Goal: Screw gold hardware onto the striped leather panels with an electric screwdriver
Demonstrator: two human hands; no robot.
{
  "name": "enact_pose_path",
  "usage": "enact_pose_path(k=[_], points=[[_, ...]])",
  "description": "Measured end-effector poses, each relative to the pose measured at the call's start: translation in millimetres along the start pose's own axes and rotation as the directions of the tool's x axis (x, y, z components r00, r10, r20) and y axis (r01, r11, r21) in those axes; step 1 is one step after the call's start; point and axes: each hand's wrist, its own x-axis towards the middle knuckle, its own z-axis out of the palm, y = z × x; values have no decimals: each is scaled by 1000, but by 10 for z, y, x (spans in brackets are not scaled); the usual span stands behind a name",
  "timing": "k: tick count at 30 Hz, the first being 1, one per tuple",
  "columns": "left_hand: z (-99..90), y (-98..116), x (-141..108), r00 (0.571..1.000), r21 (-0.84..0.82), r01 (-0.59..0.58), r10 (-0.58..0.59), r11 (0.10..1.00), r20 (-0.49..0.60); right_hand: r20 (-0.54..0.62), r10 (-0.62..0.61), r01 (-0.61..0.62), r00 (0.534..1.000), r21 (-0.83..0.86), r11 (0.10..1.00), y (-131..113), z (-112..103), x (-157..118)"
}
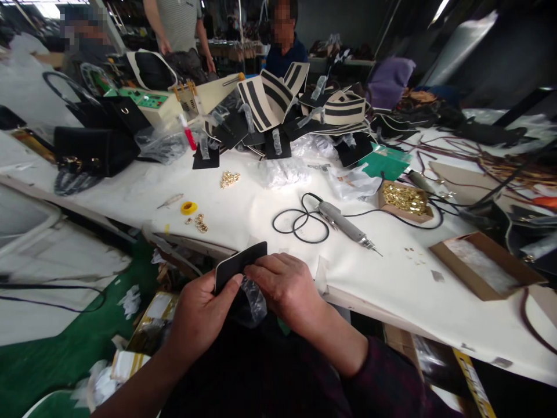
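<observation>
A flat black panel with a pale edge (237, 262) is held up at the front edge of the white table. My left hand (202, 316) is closed on its left side, thumb across the near face. The fingers of my right hand (287, 284) are bent and pressed against its right side. Clear plastic wrap (253, 302) hangs below the panel between my hands; what it covers is hidden. Right of my hands, an electric screwdriver (346, 223) with a coiled black cable lies on the table.
Gold rings (201, 223), yellow tape (188, 207) and gold hardware (230, 179) lie at left. A cardboard box of gold parts (404, 200) and an open box (483, 264) stand at right. Black and cream panels (265, 101) are piled behind, near black handbags (93, 151). Two people are beyond.
</observation>
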Motion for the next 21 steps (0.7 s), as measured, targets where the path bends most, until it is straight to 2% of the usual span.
enact_pose_path(k=[5, 15, 21], points=[[29, -31, -12, 998, -72, 55, -55, 996, -1, -108, 75, -70, 991, 43, 997, -25, 79, -21], [43, -73, -25, 998, -115, 43, -48, 992, -42, -166, 138, -128, 977, 66, 990, -144, 139, -33], [37, -74, -38, 997, -177, 37, -47, 983, -55, -146, 192, -179, 970, 98, 979, -259, 153, -83]])
